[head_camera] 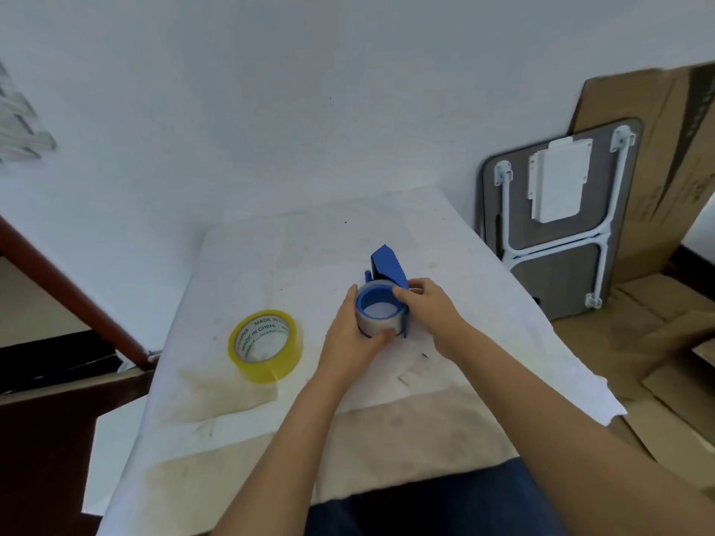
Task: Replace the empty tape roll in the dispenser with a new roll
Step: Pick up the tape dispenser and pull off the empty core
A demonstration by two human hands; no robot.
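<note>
Item: blue dispenser (388, 268), on the bench (445, 241) near its middle, spent roll (377, 318) seated on the blue hub (377, 299). Your left hand (350, 338) wraps that pale ring, thumb below it; your right hand (427, 303) pinches the dispenser's frame beside the hub. Step judged: pulling the empty roll off. Hold the frame down firmly, draw the ring straight along the hub's axis without twisting, and mind the cutter end. Item: new yellow roll (265, 345), lying flat to your left, well apart, untouched.
</note>
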